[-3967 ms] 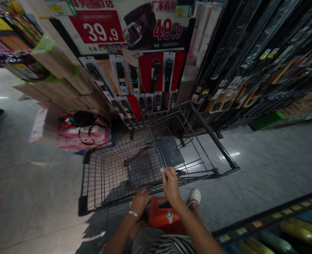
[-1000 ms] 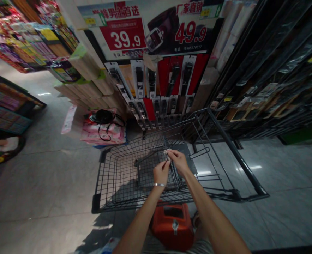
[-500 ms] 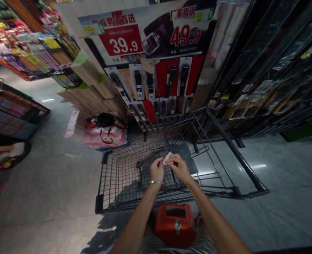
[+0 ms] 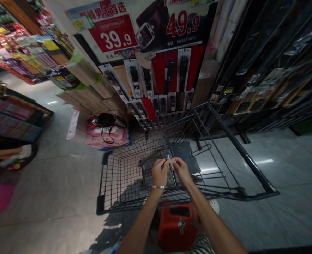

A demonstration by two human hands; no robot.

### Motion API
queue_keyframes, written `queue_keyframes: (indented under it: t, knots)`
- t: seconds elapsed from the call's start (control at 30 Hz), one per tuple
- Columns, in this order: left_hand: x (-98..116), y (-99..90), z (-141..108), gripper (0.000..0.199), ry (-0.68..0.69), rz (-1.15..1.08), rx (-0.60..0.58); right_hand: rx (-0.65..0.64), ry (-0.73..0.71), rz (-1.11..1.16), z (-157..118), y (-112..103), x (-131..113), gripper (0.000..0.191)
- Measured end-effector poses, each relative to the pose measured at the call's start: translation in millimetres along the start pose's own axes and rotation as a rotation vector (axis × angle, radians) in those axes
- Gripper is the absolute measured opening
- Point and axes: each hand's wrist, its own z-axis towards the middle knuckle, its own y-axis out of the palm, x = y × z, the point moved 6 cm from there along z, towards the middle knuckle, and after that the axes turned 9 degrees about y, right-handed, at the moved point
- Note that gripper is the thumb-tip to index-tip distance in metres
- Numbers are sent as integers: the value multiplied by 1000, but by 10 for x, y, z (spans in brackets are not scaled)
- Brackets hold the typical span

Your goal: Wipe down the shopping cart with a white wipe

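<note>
Scrap [image 4: 169, 158], small and white, is sitting between the fingertips of left hand [image 4: 160, 172] and right hand [image 4: 181, 171]; they're nearly touching, both pinching it. Grip is looking done, release isn't happening yet. I'm judging handling mid-way; small size is hiding whether it's being opened or folded. Cart [image 4: 100, 204] is standing below, packaged belts [image 4: 184, 70] are hanging beyond.

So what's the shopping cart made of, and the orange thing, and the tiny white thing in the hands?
The shopping cart seems metal, with a dark grey coating: thin bars form a stiff grid. The orange thing looks like hard plastic, fairly smooth, with rounded corners. The tiny white thing may be paper or plastic film; it looks thin, but it's too small to tell.
</note>
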Motion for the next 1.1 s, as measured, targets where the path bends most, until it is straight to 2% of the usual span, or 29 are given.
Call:
queue_keyframes:
  t: [0.1, 0.2, 0.4, 0.7, 0.9, 1.1]
  knots:
    - [16, 15, 24, 24, 16, 29, -2, 6, 3, -52, 103, 31, 92, 24]
    - [44, 25, 45, 24, 40, 57, -15, 64, -61, -129, 223, 52, 83, 21]
    - [127, 26, 45, 24, 96, 109, -36, 207, -156, -184, 514, 91, -43, 18]
    - [170, 48, -1, 27, 162, 144, -18, 215, -240, -265, 1068, 270, -359, 15]
    - [162, 57, -16, 25, 186, 156, -14, 92, -286, -356, 941, 320, -344, 11]
    - [166, 70, -5, 27, 204, 162, -38, 82, -270, -436, 632, 104, -224, 9]
